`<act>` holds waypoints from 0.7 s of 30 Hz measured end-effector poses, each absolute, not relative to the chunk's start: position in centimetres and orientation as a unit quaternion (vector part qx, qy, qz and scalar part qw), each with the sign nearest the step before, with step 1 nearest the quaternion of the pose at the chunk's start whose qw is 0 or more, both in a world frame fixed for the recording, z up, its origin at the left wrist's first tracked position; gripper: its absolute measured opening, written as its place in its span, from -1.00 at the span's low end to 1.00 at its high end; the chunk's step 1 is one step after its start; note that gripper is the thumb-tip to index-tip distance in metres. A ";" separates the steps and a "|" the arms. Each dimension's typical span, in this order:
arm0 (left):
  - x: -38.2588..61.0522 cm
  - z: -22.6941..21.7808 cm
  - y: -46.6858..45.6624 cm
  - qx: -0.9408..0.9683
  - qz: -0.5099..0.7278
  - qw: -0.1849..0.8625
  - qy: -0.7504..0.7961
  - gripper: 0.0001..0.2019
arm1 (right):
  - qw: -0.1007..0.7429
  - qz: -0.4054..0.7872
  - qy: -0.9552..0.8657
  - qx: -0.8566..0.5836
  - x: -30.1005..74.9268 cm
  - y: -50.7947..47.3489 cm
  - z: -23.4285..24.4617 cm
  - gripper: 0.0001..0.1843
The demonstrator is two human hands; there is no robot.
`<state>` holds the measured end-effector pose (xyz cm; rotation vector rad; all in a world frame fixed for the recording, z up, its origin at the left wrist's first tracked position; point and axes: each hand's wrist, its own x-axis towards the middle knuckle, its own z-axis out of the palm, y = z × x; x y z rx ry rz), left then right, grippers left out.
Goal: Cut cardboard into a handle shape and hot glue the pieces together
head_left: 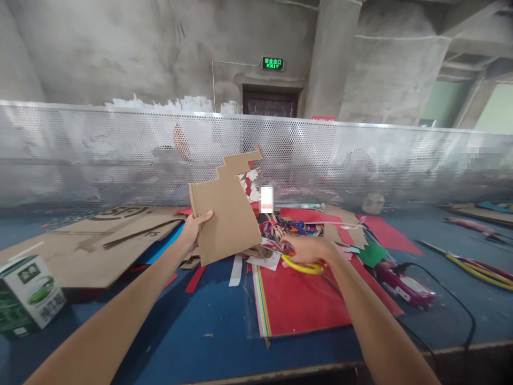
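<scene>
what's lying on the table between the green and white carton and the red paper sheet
In the head view, between the carton and the red paper sheet: bare blue tabletop, crossed by the left forearm, plus a red paper strip.

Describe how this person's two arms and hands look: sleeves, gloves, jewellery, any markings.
Both forearms are bare up to the picture's lower edge, with no sleeve in view. The left hand and the right hand wear no gloves. No watch, bracelet or ring shows, and no markings are visible on either arm.
</scene>
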<state>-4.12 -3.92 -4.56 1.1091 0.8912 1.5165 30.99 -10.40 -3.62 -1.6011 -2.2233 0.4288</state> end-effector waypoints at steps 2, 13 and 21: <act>-4.3 -4.7 -3.7 0.462 0.626 0.507 0.370 -0.56 | 0.097 0.192 -0.801 -0.558 31.1 -10.4 -3.5 -0.37; -4.6 -5.4 -3.2 0.469 0.590 0.535 0.383 -0.59 | 0.044 0.225 -0.783 -0.578 31.0 -9.3 -4.2 -0.75; -3.3 -5.2 -4.3 0.485 0.532 0.581 0.380 -0.58 | 0.217 0.291 -0.773 -0.520 28.1 -9.3 -4.2 -0.63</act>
